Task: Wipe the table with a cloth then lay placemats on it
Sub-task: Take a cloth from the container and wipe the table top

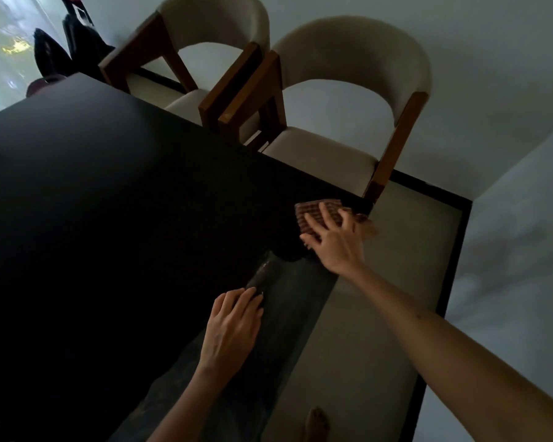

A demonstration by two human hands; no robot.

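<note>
A brown striped cloth [313,215] lies on the far right corner of the black table [115,199]. My right hand [336,240] presses on the cloth with its fingers spread and straight. My left hand [233,330] rests flat on the table's near right edge, fingers together. No placemats are in view.
Two cream chairs with wooden arms [348,100] [205,52] stand along the table's far side. A beige rug with a dark border [412,266] lies under the right corner. A bare foot [316,422] shows at the bottom. Dark objects [50,55] stand beyond the far left corner.
</note>
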